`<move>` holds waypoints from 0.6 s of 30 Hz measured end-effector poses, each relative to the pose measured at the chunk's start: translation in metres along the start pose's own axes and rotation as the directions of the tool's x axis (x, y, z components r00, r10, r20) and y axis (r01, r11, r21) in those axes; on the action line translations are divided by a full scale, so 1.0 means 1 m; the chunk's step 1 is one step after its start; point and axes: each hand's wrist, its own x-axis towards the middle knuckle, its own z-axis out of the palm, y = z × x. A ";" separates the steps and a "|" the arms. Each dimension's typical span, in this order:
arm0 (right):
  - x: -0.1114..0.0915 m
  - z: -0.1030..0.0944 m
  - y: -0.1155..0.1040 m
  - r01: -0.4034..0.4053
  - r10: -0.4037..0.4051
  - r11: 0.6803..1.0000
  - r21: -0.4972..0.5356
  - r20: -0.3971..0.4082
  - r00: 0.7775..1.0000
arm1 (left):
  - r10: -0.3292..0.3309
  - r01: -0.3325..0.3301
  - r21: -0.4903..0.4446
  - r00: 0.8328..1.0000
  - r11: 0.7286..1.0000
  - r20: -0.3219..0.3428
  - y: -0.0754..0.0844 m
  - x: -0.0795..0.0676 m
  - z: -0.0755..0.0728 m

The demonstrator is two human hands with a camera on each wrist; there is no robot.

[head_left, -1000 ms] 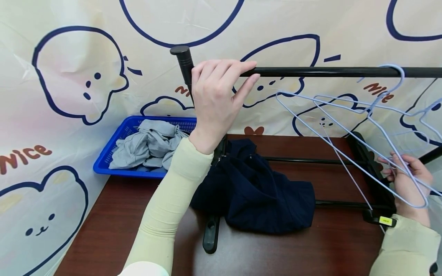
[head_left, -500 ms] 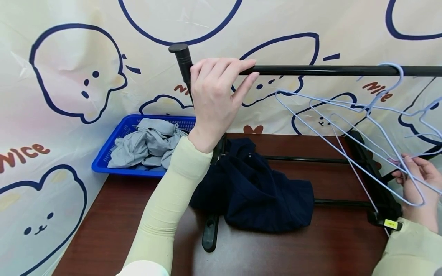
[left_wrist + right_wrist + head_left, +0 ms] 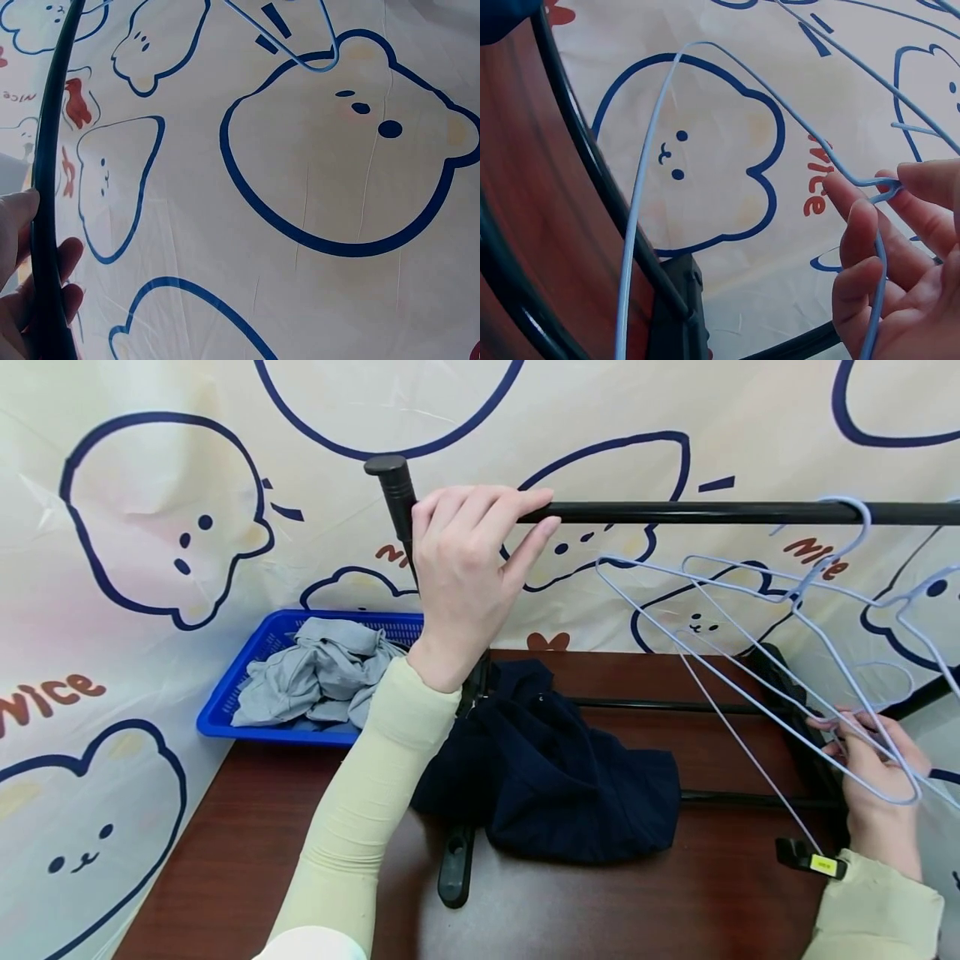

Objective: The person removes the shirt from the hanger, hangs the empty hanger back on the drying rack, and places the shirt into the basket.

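Note:
My left hand (image 3: 472, 577) grips the black clothes-rack rail (image 3: 675, 513) near its left end. The left wrist view shows its fingers curled round the bar. At the lower right, my right hand (image 3: 881, 768) pinches a light-blue wire hanger (image 3: 787, 109) at its neck, with thumb and fingertips showing in the right wrist view. This hanger tilts downward and carries no garment. Another blue hanger (image 3: 840, 664) hooks over the rail in front of the right hand and partly hides it. Part of one more hanger hook (image 3: 926, 631) shows at the right edge.
Dark navy clothing (image 3: 577, 785) lies bunched across the rack's base on the brown table (image 3: 600, 910). A blue basket (image 3: 217, 714) holding crumpled grey cloth (image 3: 315, 672) stands at the back left. The rack's black foot (image 3: 454, 872) points toward me. A cartoon-print sheet (image 3: 187, 693) hangs behind.
My right hand moved rightward with the hanger, then back left and slightly lower, and the hanger's tilt shifted. My left hand keeps its grip on the rail.

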 end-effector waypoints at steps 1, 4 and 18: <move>0.000 -0.001 0.001 -0.002 0.003 1.000 -0.015 0.003 1.000 | 0.001 -0.001 -0.003 1.000 1.000 0.000 0.000 0.000 0.000; 0.001 -0.004 0.003 -0.029 0.029 0.997 -0.070 0.000 1.000 | 0.002 -0.002 -0.007 1.000 1.000 -0.004 0.000 -0.001 0.000; 0.012 -0.021 -0.013 -0.078 0.076 0.994 -0.077 -0.022 0.997 | 0.005 -0.005 0.000 1.000 1.000 -0.009 0.000 0.000 0.000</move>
